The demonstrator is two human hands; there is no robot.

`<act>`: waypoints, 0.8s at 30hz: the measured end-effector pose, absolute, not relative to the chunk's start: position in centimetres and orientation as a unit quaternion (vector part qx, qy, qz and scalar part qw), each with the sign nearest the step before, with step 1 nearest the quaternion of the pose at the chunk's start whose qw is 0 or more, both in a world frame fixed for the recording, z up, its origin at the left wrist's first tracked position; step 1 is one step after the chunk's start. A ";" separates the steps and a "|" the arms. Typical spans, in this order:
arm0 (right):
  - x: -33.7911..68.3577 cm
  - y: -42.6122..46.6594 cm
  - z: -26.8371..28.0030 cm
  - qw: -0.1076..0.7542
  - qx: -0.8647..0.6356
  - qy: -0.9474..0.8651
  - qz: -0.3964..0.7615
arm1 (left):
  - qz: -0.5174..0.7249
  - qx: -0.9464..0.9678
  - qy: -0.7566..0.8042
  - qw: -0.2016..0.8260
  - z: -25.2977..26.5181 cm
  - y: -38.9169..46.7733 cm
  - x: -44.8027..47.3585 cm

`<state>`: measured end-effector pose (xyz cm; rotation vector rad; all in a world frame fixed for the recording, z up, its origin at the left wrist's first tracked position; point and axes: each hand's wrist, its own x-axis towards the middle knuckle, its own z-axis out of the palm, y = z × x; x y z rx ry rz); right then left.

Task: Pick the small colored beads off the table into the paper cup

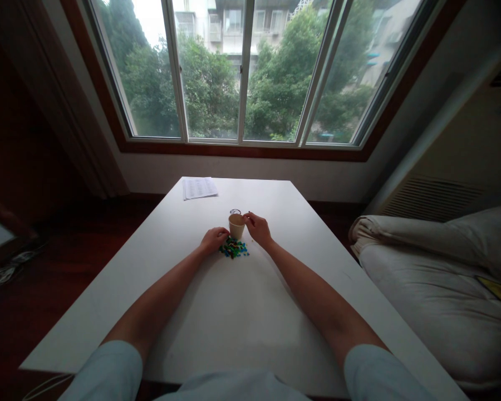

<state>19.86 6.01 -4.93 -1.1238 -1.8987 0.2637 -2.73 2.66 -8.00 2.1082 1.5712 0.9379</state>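
A beige paper cup (236, 229) stands upright on the white table (234, 312). Right in front of it lies a loose pile of small blue, green and dark pieces (234, 249), too small to name. My left hand (215, 239) rests at the pile's left edge, fingers bent together at the pieces; what they hold, if anything, is hidden. At the cup's right rim is my right hand (257, 227), its fingertips pinched; I cannot make out what is between them. Behind the cup a thin dark looped thing (235, 211) shows in part.
Printed paper sheets (200, 188) lie at the table's far left corner. Beyond the far edge is a wide window (242, 83). To the right, a padded seat or bedding (413, 289) stands alongside the table. Cables (8, 273) lie on the floor at left.
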 end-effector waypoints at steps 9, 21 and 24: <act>21.9 12.3 -8.8 0.337 -0.540 -0.767 0.076 | 0.334 0.746 0.543 0.192 -7.8 1.5 -2.2; 20.6 15.9 -8.8 0.228 -0.526 -0.812 0.113 | 0.354 0.739 0.536 0.202 -8.3 1.0 -1.9; 20.8 14.8 -8.7 0.230 -0.509 -0.824 0.091 | 0.370 0.742 0.523 0.199 -8.2 0.9 -2.1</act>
